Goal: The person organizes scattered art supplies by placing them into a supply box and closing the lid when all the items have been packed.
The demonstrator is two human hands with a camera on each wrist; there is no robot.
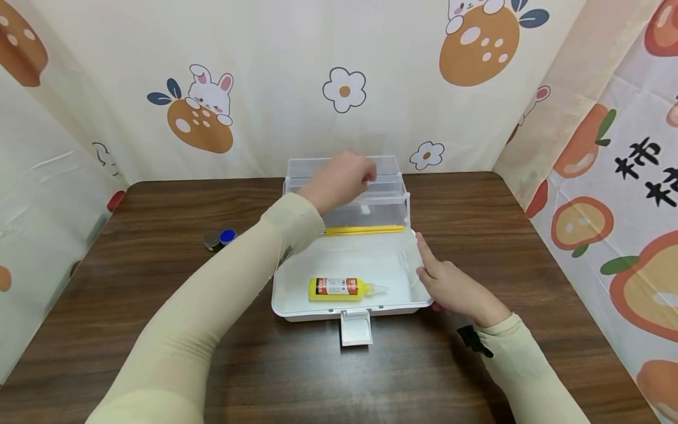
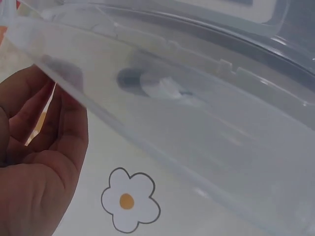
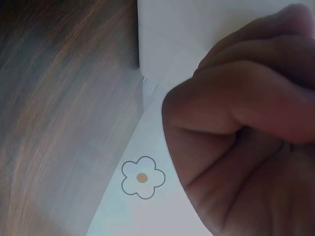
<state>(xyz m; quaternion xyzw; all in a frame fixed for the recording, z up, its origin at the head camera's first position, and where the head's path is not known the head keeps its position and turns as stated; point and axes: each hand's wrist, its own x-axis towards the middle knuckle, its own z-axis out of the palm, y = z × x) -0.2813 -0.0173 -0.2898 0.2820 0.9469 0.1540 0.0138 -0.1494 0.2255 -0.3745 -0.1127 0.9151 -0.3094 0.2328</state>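
A white plastic storage box [image 1: 365,259] stands unfolded on the table, its clear lid and trays [image 1: 381,194] raised at the back. My left hand [image 1: 341,179] reaches across to this raised part. In the left wrist view, my fingers hold the edge of the clear lid [image 2: 162,118], with fingertips partly hidden behind it. My right hand [image 1: 450,285] grips the box's right side, index finger along the wall and other fingers curled below. A yellow glue bottle [image 1: 336,288] lies in the box near its front. Yellow sticks [image 1: 365,229] lie across the back.
Two small round pots, one blue [image 1: 228,237] and one grey [image 1: 212,240], sit left of the box, beside my left sleeve [image 1: 233,282]. A white latch [image 1: 356,328] hangs open at the box front. Printed curtains surround the brown wooden table [image 1: 296,377] at back and sides.
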